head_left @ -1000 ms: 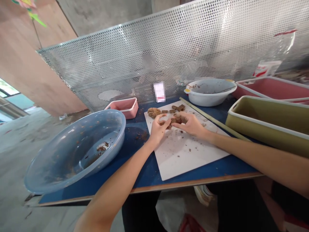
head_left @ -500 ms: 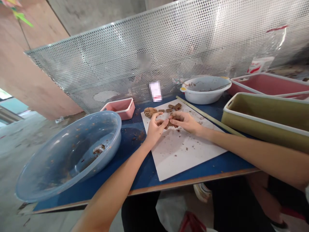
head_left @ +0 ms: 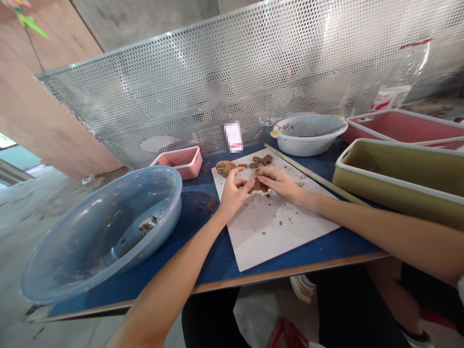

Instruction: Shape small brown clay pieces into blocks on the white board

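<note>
One clay piece [head_left: 259, 185] being held over board [head_left: 250, 249], left hand [head_left: 232, 193] and right hand [head_left: 283, 185] gripping opposite sides, probably steadying it. Board seemingly catching crumbs [head_left: 280, 223]; lump [head_left: 225, 168] resting at board's far-left corner.

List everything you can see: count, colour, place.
table: one, blue, centre
board: one, white, on table
large basin: one, blue, left
small tub: one, pink, back left
lump: one, brown, board's far left
small pieces: several, brown, board's far side
stick: one, yellowish, board's right
oval basin: one, white, far right
troughs: two, olive and pink, right
bottle: one, transparent, behind troughs
screen: one, silvery, back
pillar: one, pinkish, left
held material: count unclear, brown, between hands
left hand: one, bare, on held material
right hand: one, bare, likewise
</note>
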A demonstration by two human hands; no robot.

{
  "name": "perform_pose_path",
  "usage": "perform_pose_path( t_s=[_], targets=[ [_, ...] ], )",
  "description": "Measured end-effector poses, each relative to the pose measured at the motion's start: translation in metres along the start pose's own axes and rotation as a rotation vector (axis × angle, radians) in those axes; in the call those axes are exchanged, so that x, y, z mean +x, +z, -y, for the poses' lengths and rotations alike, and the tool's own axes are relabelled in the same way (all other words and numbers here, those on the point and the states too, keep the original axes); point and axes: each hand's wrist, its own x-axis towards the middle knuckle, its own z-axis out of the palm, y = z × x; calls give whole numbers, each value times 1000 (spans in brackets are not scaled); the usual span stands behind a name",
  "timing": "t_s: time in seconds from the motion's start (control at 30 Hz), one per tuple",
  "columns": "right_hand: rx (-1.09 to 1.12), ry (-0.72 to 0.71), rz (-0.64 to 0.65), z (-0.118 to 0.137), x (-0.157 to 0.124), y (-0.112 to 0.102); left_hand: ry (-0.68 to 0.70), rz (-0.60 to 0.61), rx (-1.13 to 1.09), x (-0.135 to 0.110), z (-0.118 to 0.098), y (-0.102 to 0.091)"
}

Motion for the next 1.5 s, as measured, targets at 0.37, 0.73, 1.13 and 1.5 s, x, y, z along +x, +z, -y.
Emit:
perform_pose_path(
  t_s=[0.37, 0.73, 1.13, 1.5],
  targets=[
    [-47, 6, -27, 5, -1, 1, -2, -3, -19, 4, 4, -3],
    [-29, 6, -40, 5, -1, 2, -7, 3, -24, 3, 0, -2],
    [-3, 30, -30, 4, 0, 4, -28, -4, -58, 4, 4, 0],
    [-8, -3, 3, 8, -1, 2, -103, -26, -187, 6, 3, -4]
  ],
)
